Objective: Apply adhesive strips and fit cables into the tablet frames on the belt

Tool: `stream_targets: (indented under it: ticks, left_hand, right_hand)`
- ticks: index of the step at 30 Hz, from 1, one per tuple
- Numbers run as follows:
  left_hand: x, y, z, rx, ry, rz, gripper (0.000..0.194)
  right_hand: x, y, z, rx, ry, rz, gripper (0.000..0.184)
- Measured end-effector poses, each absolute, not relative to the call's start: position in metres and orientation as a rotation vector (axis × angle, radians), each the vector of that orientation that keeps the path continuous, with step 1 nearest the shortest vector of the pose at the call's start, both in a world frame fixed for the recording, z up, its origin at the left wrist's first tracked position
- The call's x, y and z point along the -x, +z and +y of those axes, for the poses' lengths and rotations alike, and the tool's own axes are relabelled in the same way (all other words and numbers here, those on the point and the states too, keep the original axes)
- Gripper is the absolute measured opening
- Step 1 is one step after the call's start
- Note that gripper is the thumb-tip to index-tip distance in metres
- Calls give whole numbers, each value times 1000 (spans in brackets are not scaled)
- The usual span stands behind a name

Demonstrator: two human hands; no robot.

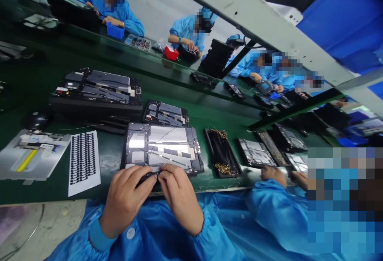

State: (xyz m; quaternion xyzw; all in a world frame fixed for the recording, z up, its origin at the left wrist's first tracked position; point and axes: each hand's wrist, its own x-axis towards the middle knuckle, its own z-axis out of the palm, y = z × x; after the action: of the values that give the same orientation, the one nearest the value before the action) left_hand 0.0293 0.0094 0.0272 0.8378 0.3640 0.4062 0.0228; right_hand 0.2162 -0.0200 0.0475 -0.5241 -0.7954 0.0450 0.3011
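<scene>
An opened tablet-like device lies face up in front of me, its silver battery area and dark frame showing. At its near long edge, my left hand is closed in a pinch, thumb against fingertips. My right hand is pinched close beside it, the two thumbs almost meeting. A small dark piece or part of the edge shows between the fingertips; I cannot make out which. Left of the device lies a white sheet of black stickers. A narrow black tray with small gold-coloured parts is to its right.
A stack of opened devices stands back left, with another opened device beside it. A silver panel with a yellow strip and a black mouse lie left. A co-worker's hand is close on my right; other people work across the bench.
</scene>
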Motion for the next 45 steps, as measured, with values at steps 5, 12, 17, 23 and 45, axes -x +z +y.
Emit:
stream_targets:
  ticks: [5,12,17,23,45]
  left_hand:
    - [-33,28,13,-2624,1243,1129,15]
    - [-41,29,16,-2586,1326,1164,10]
    - [-36,21,16,-2639,1304,1122,15]
    - [-26,16,24,-2820,1275,938,24]
    - [130,-53,-17,-2314,753,1868,51]
  right_hand:
    - [-230,43,-22,1334,303,-1942,17]
    - [-232,41,-24,1360,257,-1971,19]
    - [-232,40,-22,1300,31,-2102,21]
    - [-238,36,-14,1063,-265,-2305,26]
    - [-44,-41,11,1126,565,-2298,10]
